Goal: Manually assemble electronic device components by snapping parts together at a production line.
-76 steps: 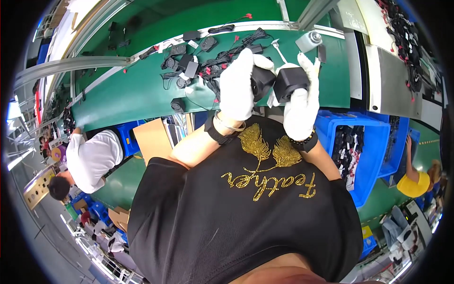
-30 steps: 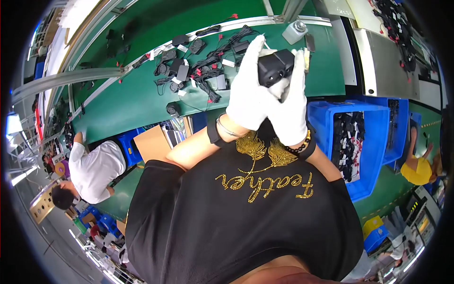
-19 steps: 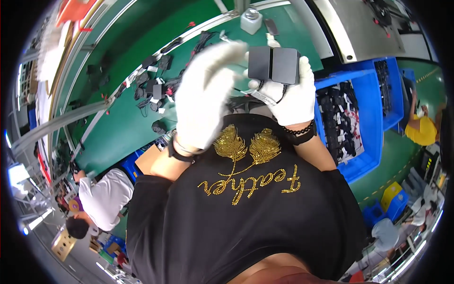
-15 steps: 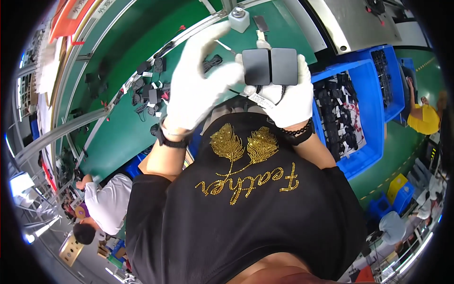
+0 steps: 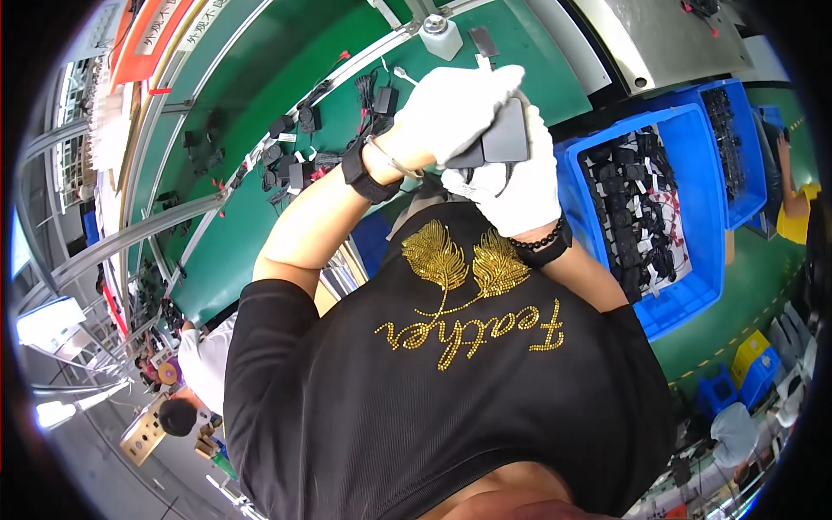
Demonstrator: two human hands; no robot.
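Observation:
Two black, box-shaped power adapters sit side by side in my white-gloved right hand (image 5: pixel 530 192), their cords hanging toward my body. The right adapter (image 5: pixel 508 139) shows most of its flat face. Only the lower part of the left adapter (image 5: pixel 468 158) is visible. Over them lies my white-gloved left hand (image 5: pixel 455 113), its back showing and its fingers stretched toward the right. Its palm and thumb are hidden, so I cannot see exactly how it touches the adapters. My right fingers stay wrapped round the far and right sides.
Several black adapters with cords (image 5: pixel 299 173) lie along the green bench (image 5: pixel 230 234) at left. A white bottle (image 5: pixel 440 39) stands at the far side. Blue bins (image 5: pixel 706 299) of adapters are at right. Other people (image 5: pixel 204 368) work nearby.
My left hand has moved right from beside the adapters to lie across them, covering most of the left one. The adapters have tilted slightly in my right hand.

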